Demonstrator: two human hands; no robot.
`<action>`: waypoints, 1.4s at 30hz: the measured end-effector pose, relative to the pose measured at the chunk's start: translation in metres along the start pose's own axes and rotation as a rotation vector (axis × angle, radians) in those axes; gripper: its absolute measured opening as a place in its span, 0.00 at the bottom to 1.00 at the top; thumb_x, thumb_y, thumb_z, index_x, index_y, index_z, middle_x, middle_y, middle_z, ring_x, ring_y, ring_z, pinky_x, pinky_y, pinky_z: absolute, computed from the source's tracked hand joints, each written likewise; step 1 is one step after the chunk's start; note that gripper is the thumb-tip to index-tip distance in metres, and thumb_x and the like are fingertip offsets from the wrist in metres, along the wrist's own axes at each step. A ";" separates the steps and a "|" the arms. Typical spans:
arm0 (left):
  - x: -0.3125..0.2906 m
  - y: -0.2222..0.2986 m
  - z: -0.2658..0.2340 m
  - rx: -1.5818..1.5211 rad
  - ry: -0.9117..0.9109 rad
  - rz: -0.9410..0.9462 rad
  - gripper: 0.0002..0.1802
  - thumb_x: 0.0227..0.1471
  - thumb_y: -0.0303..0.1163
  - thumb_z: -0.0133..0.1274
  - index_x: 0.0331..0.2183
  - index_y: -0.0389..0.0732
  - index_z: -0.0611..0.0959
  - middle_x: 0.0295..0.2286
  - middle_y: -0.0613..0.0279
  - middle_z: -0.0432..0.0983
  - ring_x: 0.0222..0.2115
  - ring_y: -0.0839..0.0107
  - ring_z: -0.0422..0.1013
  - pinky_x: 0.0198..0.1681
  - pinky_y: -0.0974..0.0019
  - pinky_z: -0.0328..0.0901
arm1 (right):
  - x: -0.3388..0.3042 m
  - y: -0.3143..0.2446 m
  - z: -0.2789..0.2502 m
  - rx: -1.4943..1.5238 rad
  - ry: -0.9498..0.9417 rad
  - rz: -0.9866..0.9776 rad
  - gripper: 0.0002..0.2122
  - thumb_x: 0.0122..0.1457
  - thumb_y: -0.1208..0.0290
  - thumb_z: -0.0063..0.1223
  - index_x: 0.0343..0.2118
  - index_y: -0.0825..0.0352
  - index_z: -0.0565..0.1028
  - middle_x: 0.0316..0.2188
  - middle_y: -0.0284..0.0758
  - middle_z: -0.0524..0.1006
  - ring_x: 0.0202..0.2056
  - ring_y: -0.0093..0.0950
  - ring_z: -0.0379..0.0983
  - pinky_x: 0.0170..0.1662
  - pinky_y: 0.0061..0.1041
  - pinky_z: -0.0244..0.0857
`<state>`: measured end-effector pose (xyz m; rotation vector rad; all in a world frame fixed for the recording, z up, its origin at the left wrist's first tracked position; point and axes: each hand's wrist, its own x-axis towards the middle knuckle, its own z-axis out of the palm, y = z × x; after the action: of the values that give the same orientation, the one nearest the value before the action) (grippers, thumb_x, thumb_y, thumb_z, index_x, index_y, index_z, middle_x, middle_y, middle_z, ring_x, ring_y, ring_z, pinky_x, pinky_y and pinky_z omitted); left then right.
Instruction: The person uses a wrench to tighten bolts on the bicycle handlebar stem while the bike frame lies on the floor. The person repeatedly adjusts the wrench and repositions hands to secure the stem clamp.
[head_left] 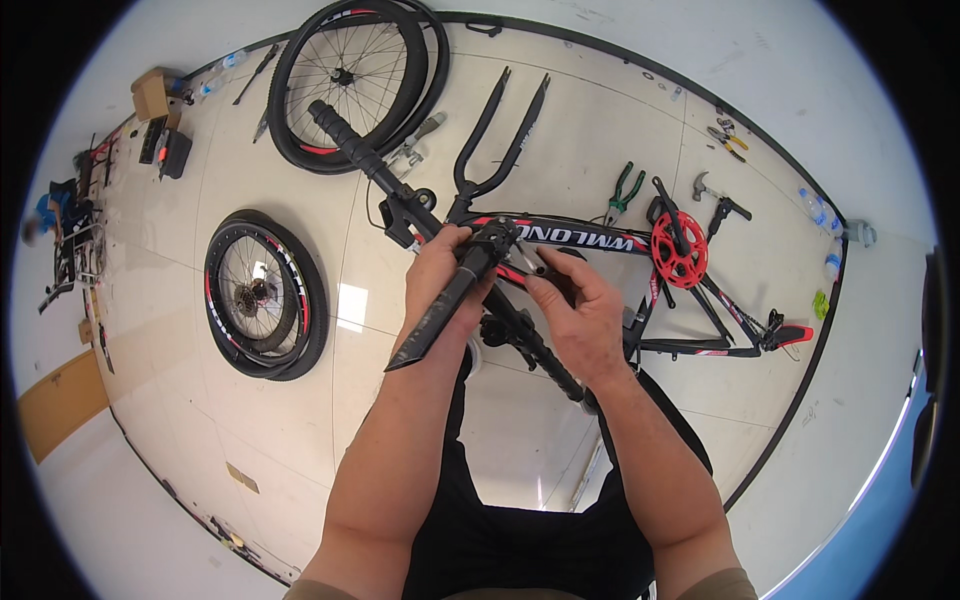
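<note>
Near the centre of the view, the left hand was wrapped around a black seatpost, its slanted end toward the lower left. The right hand pinched a small silvery part beside the seatpost's clamp; its exact kind was too obscured to tell. The bicycle frame lay beyond, the 2 fork legs pointing up the view. A loose pinch could have dropped the part onto the tiled floor; a twisting seatpost could have scratched the paint.
</note>
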<state>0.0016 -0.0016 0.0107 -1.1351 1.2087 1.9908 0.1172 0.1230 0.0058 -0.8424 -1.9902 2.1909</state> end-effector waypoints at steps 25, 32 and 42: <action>-0.006 0.000 0.005 0.057 0.037 0.007 0.04 0.57 0.29 0.56 0.33 0.40 0.79 0.27 0.64 0.77 0.26 0.72 0.74 0.28 0.67 0.71 | 0.009 -0.004 -0.011 0.067 -0.032 0.129 0.18 0.57 0.78 0.65 0.52 0.72 0.80 0.43 0.35 0.82 0.42 0.21 0.77 0.48 0.21 0.70; -0.010 0.001 0.006 0.077 0.045 0.009 0.03 0.56 0.29 0.56 0.32 0.41 0.79 0.25 0.65 0.76 0.25 0.72 0.74 0.28 0.68 0.69 | 0.004 -0.019 -0.005 0.078 -0.041 0.208 0.20 0.57 0.79 0.65 0.53 0.75 0.78 0.44 0.36 0.82 0.43 0.21 0.77 0.49 0.21 0.70; 0.002 0.001 -0.002 0.091 -0.007 -0.006 0.04 0.57 0.30 0.54 0.34 0.41 0.77 0.28 0.63 0.77 0.29 0.70 0.76 0.31 0.62 0.71 | 0.010 -0.009 -0.018 0.024 -0.146 0.134 0.19 0.61 0.79 0.61 0.56 0.74 0.76 0.45 0.37 0.81 0.45 0.21 0.76 0.52 0.22 0.70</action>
<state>0.0010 -0.0040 0.0091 -1.0843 1.2773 1.9141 0.1139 0.1442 0.0106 -0.8601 -2.0211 2.4105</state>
